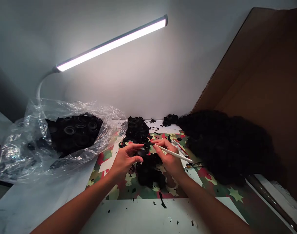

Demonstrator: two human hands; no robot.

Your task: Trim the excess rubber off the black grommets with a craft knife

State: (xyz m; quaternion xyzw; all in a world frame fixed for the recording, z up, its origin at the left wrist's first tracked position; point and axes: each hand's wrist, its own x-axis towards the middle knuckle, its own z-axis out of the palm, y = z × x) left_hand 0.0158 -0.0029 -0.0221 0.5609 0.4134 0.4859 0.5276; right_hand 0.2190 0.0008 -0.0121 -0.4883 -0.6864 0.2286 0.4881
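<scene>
My left hand [125, 159] reaches in from the left, with thumb and fingers curved around a dark, round black rubber piece [140, 152]. Its outline blends into the black pieces behind it. My right hand [169, 159] grips a slim white pen-shaped tool [176, 154], whose back end points to the lower right. The tool's working tip, close to the fingertips, is too dark to make out. Below and between both hands lies a heap of black rubber pieces [150, 174]. Another black heap [137, 128] sits just beyond my left hand.
At left, a clear plastic bag [109, 120] holds black rubber rings. A large black pile [231, 146] lies at right against a cardboard box [265, 65]. Red-handled tools [179, 148] lie beyond my right hand. Scraps dot the camouflage-patterned mat [124, 191]. A lit lamp [111, 44] hangs above.
</scene>
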